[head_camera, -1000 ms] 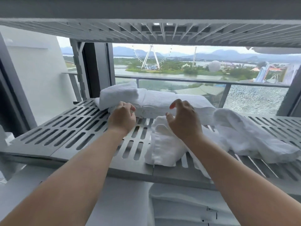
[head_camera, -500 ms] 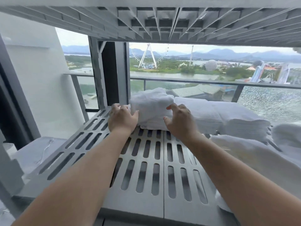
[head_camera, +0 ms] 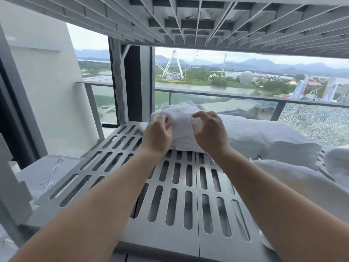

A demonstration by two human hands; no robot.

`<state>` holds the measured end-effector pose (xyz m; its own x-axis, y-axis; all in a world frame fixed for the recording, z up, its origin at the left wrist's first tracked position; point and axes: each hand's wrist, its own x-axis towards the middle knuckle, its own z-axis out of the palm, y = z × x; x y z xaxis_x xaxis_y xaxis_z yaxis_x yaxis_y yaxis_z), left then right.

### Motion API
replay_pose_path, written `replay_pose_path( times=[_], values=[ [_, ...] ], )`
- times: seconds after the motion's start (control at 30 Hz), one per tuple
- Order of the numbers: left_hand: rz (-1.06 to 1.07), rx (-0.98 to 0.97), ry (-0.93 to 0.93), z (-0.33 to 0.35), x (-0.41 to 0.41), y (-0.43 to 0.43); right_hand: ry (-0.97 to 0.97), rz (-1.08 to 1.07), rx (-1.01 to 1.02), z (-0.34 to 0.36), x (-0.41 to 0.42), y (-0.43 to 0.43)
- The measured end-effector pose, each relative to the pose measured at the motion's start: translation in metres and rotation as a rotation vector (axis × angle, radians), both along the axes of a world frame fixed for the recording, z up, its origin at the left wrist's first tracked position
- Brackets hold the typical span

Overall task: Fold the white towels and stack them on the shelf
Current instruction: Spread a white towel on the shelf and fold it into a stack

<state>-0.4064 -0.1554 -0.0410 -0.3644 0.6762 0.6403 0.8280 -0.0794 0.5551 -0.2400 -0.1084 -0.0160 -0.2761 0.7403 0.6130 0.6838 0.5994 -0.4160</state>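
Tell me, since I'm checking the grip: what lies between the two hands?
The head view shows the folded white towel between left hand and right hand.

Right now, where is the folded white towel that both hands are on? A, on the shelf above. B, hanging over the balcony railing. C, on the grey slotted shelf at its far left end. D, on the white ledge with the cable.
C: the folded white towel sits on the grey slotted shelf, left hand and right hand at its sides.

I see white towels (head_camera: 245, 133) with a fine ribbed weave on a pale grey shelf (head_camera: 175, 195) patterned with rows of dark oblong slots; a white cable (head_camera: 53, 171) lies left.
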Motion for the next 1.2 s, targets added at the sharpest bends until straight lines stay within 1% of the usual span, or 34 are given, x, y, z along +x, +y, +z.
replay_pose_path(
  times=[0.13, 0.23, 0.3, 0.37, 0.4, 0.43, 0.47, 0.53, 0.57, 0.6, 0.7, 0.83, 1.0, 1.13, 1.2],
  values=[
    [-0.112, 0.021, 0.096, 0.009, 0.01, -0.03, 0.152, -0.007, 0.043, 0.0, -0.004, -0.011],
    [-0.2, 0.084, 0.16, 0.022, 0.007, -0.06, 0.274, -0.087, 0.017, -0.003, -0.006, -0.014],
    [-0.209, 0.17, 0.11, 0.026, -0.003, -0.075, 0.333, -0.121, -0.073, -0.01, -0.006, -0.015],
    [-0.098, 0.185, 0.048, 0.021, -0.02, -0.077, 0.301, -0.102, -0.229, -0.023, -0.008, -0.018],
    [-0.028, 0.124, 0.022, 0.015, -0.029, -0.075, 0.247, -0.087, -0.301, -0.032, -0.007, -0.021],
    [0.018, 0.01, -0.006, 0.007, -0.036, -0.071, 0.185, -0.075, -0.349, -0.04, -0.006, -0.024],
    [0.019, -0.133, -0.047, -0.003, -0.041, -0.066, 0.124, -0.071, -0.367, -0.045, -0.005, -0.027],
    [-0.059, -0.382, -0.14, -0.022, -0.041, -0.059, 0.025, -0.081, -0.358, -0.05, -0.002, -0.032],
    [-0.095, -0.444, -0.154, -0.029, -0.038, -0.057, -0.019, -0.092, -0.351, -0.051, -0.001, -0.034],
    [-0.11, -0.458, -0.157, -0.034, -0.034, -0.055, -0.07, -0.103, -0.343, -0.05, 0.0, -0.037],
    [-0.089, -0.406, -0.147, -0.036, -0.025, -0.051, -0.21, -0.105, -0.27, -0.052, 0.002, -0.05],
    [-0.092, -0.416, -0.082, -0.034, -0.017, -0.059, -0.195, -0.104, -0.202, -0.055, 0.008, -0.066],
    [-0.053, -0.371, 0.059, -0.035, -0.006, -0.087, -0.104, -0.11, -0.179, -0.054, 0.022, -0.083],
    [0.087, -0.264, 0.251, -0.035, 0.014, -0.118, 0.023, -0.104, -0.122, -0.056, 0.044, -0.105],
    [0.156, -0.194, 0.283, -0.037, 0.028, -0.134, 0.096, -0.118, -0.088, -0.059, 0.059, -0.118]
  ],
)
